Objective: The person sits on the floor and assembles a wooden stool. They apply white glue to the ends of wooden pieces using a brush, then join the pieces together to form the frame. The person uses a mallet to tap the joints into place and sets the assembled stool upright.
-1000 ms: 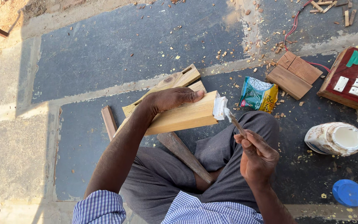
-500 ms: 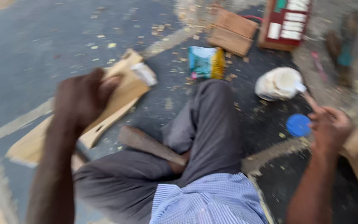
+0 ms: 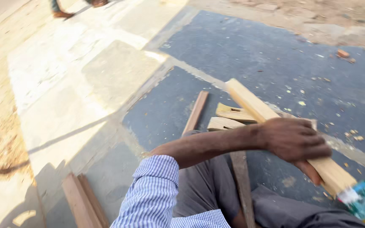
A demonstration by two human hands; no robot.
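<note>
Left hand (image 3: 295,141) grips the slanted wooden block (image 3: 275,126) near its lower end

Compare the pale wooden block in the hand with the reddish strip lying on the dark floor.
The pale block is thick, light yellow and gripped by the left hand, raised at a slant. The reddish strip is thinner, darker, untouched and flat on the floor. Both are straight lengths of wood.

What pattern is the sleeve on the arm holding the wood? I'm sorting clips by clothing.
Fine blue and white stripes on the sleeve, in the head view; the left hand grips the wooden piece.
</note>
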